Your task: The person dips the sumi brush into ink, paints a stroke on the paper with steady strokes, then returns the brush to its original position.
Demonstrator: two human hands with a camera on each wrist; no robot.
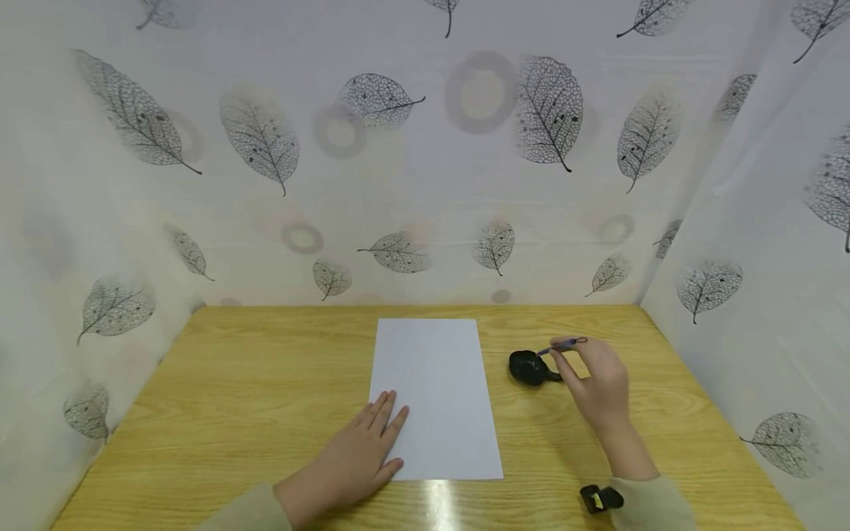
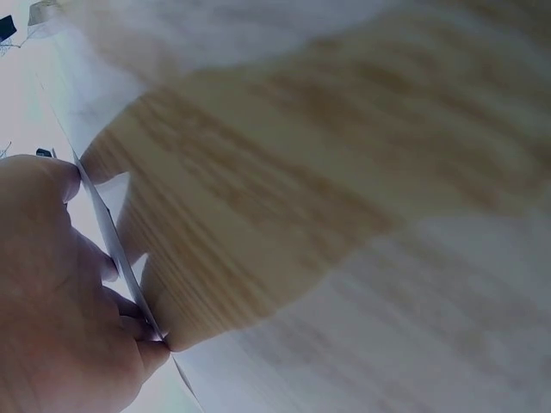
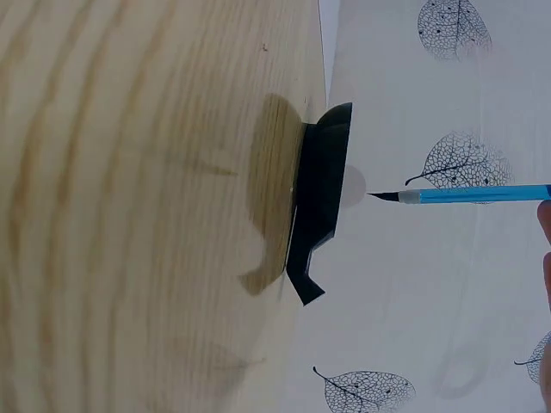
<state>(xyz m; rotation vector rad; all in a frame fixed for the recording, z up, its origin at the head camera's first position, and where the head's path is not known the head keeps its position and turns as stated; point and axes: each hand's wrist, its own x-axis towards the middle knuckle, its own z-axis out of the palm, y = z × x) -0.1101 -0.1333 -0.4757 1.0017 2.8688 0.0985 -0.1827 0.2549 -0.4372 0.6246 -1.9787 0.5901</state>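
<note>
A sheet of white paper (image 1: 438, 398) lies upright in the middle of the table. My left hand (image 1: 355, 457) rests on its lower left edge, fingers spread; the left wrist view shows the fingers (image 2: 90, 254) along the paper's edge. In my right hand (image 1: 600, 383), thumb and fingers pinch a slim paintbrush (image 3: 482, 194) with a blue handle and dark pointed tip. Just left of that hand sits a small black dish (image 1: 527, 367) with a short handle pointing right. The brush tip is above the dish, apart from its rim in the right wrist view.
The wooden table (image 1: 265, 361) is bounded at the back and sides by a pale curtain (image 1: 412, 184) printed with leaves. A black device (image 1: 600, 499) is strapped at the right wrist, beside the sleeve.
</note>
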